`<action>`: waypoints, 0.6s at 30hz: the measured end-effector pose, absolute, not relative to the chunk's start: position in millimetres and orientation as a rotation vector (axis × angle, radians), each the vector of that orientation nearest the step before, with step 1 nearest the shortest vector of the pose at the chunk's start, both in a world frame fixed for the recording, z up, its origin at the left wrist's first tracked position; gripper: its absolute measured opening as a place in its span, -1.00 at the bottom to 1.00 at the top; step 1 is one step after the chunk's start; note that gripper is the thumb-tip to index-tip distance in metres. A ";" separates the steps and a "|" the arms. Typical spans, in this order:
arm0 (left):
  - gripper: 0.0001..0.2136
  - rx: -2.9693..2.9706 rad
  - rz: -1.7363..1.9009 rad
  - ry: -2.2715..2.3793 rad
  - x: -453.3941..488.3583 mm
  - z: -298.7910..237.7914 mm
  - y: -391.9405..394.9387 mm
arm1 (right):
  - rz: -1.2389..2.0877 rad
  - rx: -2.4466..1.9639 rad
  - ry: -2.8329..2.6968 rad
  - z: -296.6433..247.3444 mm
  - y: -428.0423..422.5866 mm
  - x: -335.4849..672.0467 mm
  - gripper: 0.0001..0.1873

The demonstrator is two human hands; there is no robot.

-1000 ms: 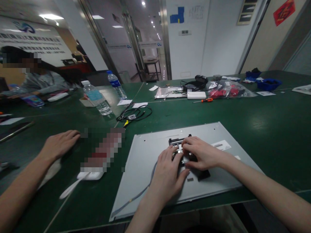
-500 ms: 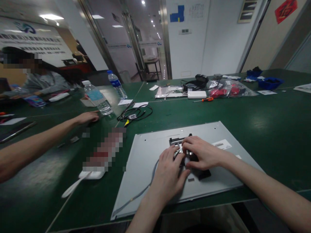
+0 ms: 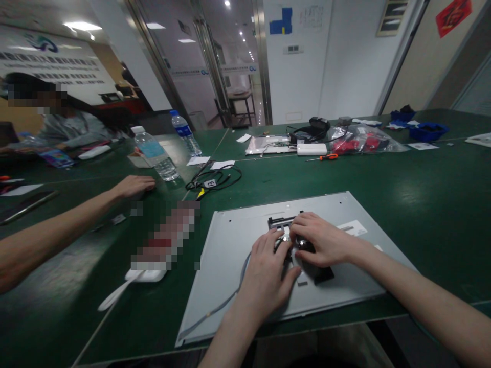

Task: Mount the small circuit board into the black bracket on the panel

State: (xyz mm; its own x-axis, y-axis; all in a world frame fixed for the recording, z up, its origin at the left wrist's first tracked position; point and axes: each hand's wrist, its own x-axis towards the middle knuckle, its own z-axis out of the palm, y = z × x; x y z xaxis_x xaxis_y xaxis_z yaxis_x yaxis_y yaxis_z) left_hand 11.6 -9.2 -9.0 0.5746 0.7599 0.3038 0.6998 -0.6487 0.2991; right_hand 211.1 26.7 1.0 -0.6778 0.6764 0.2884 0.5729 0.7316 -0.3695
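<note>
A flat pale metal panel lies on the green table in front of me. My left hand rests over its middle with the fingers curled onto a small shiny dark part. Beside it my right hand curls its fingers round a rounded, glossy black part; the fingers hide much of both. Just beyond the fingertips runs a black bracket. A grey cable passes under my left hand to the panel's near left corner. Below my right hand lies a black block.
A co-worker's arm reaches in from the left. Water bottles, a black cable and a white object with a strap lie left and ahead. An orange screwdriver, plastic bag and blue tray lie farther back.
My right hand has shifted very slightly, and its fingers remain curled on the black part. My left hand stays nearly still. The co-worker's fingers at left have curled a little.
</note>
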 end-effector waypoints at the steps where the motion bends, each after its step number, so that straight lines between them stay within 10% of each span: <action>1: -0.58 2.658 0.612 1.237 11.5 -8.6 -9.3 | 0.350 -0.958 -2.528 1.0 26.6 211.0 -0.81; 18: -0.59 2.645 0.615 1.233 11.9 -9.9 -9.6 | 0.368 -0.899 -2.529 -0.5 26.9 211.0 -0.80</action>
State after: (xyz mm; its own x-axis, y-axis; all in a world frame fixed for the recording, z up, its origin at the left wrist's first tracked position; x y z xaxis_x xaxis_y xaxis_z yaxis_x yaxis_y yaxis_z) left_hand 11.9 -9.6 -9.9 0.5757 0.7614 0.2981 0.6959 -0.6477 0.3102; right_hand 211.0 26.9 -0.5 -0.6978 0.6481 0.3051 0.5341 0.7546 -0.3812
